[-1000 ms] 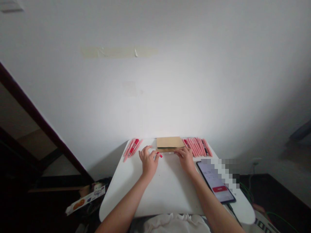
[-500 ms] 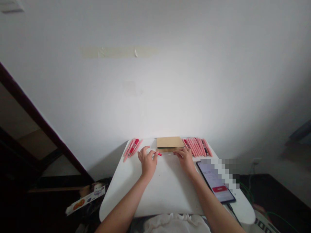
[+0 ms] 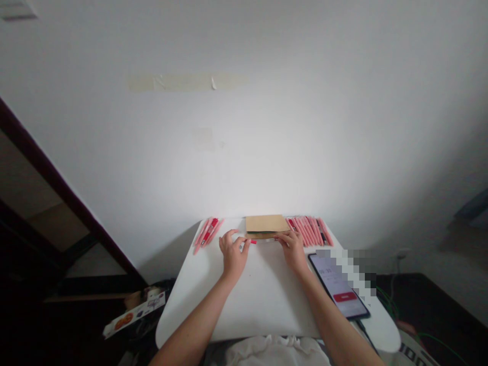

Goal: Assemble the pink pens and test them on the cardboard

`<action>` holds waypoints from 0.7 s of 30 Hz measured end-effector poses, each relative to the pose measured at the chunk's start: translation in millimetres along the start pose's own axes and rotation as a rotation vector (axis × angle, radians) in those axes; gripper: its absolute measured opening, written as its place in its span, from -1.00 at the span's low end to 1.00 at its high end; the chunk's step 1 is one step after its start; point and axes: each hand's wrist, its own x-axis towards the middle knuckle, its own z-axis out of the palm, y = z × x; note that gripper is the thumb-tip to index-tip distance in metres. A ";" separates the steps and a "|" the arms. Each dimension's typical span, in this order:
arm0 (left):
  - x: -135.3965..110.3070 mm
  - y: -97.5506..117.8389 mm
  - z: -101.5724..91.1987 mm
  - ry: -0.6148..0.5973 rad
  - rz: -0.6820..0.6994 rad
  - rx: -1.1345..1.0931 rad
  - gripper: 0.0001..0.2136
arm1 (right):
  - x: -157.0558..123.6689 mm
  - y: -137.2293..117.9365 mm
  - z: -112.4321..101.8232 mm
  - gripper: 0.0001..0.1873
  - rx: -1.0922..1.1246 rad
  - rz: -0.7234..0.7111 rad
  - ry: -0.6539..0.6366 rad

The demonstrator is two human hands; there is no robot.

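Between thumb and fingers of my left hand [image 3: 233,254] is a small red pen part [image 3: 253,242], probably a cap or grip; its other end is hidden by the fingertips. My right hand [image 3: 292,248] pinches a thin, clear pen tube [image 3: 266,241] that lies in line with the red part. Whether the two parts touch is too small to tell. Both hands are low over the white table [image 3: 263,295], in front of a brown cardboard box [image 3: 267,223] with a dark slit along its front.
Several pink and red pens [image 3: 208,234] lie at the table's back left. A row of more pink pens [image 3: 308,231], some with dark parts, lies right of the box. A phone [image 3: 339,287] with a lit screen rests by my right forearm. The wall [image 3: 263,127] rises behind.
My left hand has shifted slightly right, bringing the red part closer to the clear tube. The red part now lies level instead of tilted. My right hand has barely moved.
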 end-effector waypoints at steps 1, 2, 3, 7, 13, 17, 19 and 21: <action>-0.1 0.0 0.3 -0.002 0.003 -0.005 -0.85 | 0.2 -0.2 -0.4 -0.68 0.003 0.000 0.007; -0.2 0.0 0.7 -0.003 0.008 -0.010 -0.86 | 0.3 -0.6 -0.7 -0.67 0.006 0.000 0.014; -0.2 -0.2 1.1 -0.006 0.015 -0.017 -0.87 | 0.5 -1.0 -1.1 -0.67 0.007 0.000 0.021; -0.4 -1.7 2.5 -0.022 0.046 -0.044 -0.87 | 0.5 -3.1 -1.7 -0.67 0.011 0.000 0.033; -1.3 -1.9 2.2 -0.044 0.065 -0.049 -0.90 | 0.7 -5.6 -1.6 -0.67 0.022 -0.009 0.010; -2.1 -0.4 1.6 -0.064 0.079 -0.048 -0.91 | 0.1 -8.9 -1.7 -0.67 0.022 -0.015 -0.008; -2.3 0.2 1.7 -0.076 0.088 -0.044 -0.91 | -0.2 -10.4 -1.6 -0.67 0.026 -0.020 -0.016; -2.3 0.6 2.1 -0.084 0.092 -0.043 -0.90 | -0.5 -11.2 -1.2 -0.68 0.030 -0.027 -0.020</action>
